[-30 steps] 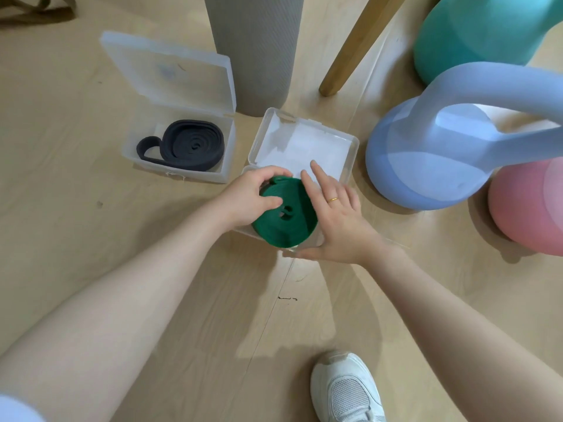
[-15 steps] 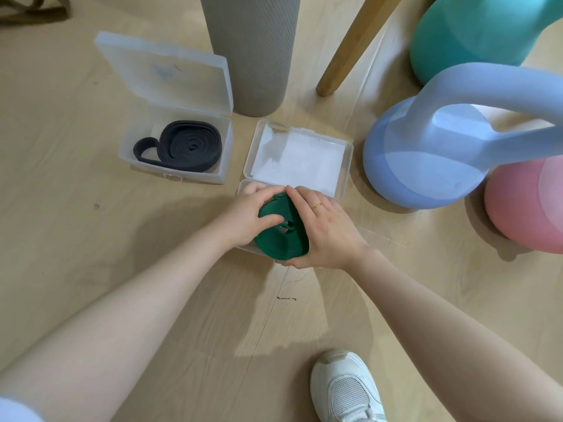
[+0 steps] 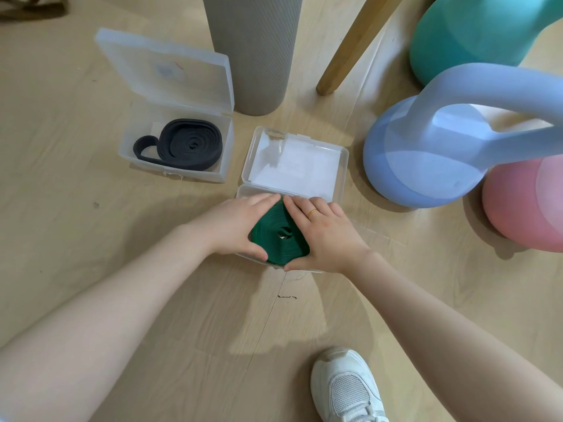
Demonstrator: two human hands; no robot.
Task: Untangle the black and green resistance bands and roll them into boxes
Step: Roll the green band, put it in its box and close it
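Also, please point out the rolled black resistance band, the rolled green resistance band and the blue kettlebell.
Rolled black resistance band [image 3: 191, 144]: head view, centre of its coil.
Rolled green resistance band [image 3: 275, 236]: head view, coil face between the hands.
Blue kettlebell [image 3: 426, 159]: head view, its round body.

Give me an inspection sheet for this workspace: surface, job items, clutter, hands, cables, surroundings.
Surface: light wood-look floor, small dark mark near the hands.
Job's things: black band coiled in its open clear box, one end looping out; green band coiled, being pressed into the second open box.
Clutter: nothing seen.
Grippers: left hand and right hand each cup a side of the green band.
Cables: nothing seen.
Surroundings: grey roller, wooden leg, blue kettlebell, teal kettlebell, pink kettlebell, white shoe.
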